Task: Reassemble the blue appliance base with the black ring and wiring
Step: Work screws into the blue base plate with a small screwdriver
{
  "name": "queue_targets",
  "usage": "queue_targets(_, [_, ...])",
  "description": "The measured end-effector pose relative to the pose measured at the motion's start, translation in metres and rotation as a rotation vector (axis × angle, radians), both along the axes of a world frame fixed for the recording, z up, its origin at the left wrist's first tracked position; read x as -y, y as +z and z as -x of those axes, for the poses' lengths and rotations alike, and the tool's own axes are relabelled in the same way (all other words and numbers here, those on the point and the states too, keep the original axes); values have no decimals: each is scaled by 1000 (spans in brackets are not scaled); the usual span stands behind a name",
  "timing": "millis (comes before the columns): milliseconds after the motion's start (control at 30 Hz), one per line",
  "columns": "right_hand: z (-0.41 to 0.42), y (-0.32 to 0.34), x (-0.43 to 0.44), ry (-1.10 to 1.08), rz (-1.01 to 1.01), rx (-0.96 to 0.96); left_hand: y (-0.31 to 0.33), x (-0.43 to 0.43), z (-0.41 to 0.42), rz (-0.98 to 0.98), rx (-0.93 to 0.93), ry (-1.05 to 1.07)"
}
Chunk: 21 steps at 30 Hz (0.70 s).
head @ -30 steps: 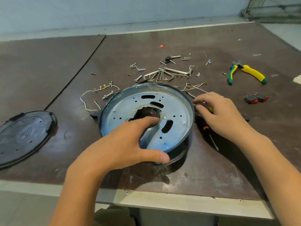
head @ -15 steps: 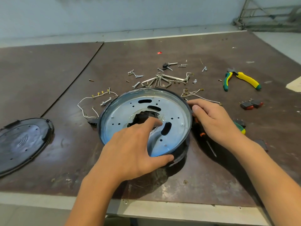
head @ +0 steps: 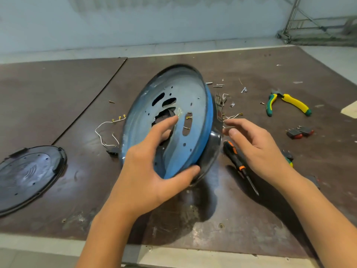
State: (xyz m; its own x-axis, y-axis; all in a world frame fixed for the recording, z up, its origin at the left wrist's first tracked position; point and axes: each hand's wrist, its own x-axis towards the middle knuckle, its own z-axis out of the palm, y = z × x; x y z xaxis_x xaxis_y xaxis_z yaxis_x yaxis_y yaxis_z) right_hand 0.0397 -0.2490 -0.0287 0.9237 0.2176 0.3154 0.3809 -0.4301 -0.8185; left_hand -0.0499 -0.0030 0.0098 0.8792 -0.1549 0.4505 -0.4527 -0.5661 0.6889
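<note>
The round blue appliance base (head: 193,105) stands tilted up on its left edge, its perforated metal underside facing me. The black ring (head: 211,151) sits against its right, outer side. My left hand (head: 150,167) grips the base, thumb hooked over the near rim and fingers reaching into the central hole. My right hand (head: 257,146) hovers just right of the ring with relaxed fingers, holding nothing. A white wire with brass terminals (head: 104,130) trails on the table left of the base, ending in a small black part (head: 113,150).
A black round cover (head: 29,175) lies at the left. A black-and-orange screwdriver (head: 239,165) lies under my right hand. Green-yellow pliers (head: 287,103), red-black switches (head: 299,131) and scattered screws and metal clips (head: 226,95) lie behind and right. The table's front edge (head: 212,256) is near.
The base lay nearly flat a second ago; my left hand has since tipped its right side up steeply. My right hand has come off the rim and opened beside it.
</note>
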Motion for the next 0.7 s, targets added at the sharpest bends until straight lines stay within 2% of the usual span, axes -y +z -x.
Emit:
queue_targets(133, [-6,2,9,-115,100,4,0,-1,2,-107,-52,-6])
queue_targets(267, [-9,1,20,-143,303,-78,-1,-5,3,-71,-91,-8])
queue_targets(367, [-9,0,24,-73,490,-148,-2,-6,2,-67,-97,-13])
queue_targets(467, [-8,-1,24,-49,519,-115,-1,-8,0,38,-40,-69])
queue_targets(533, [-6,0,22,-66,425,-9,1,-7,-1,186,-8,-104])
queue_targets(567, [-4,3,19,-66,317,30,1,-7,-1,242,22,-108])
queue_targets(633, [4,12,12,37,13,-6,0,-4,-1,332,69,-104])
queue_targets(700, [17,24,2,240,-238,-104,-2,3,-1,436,48,-89])
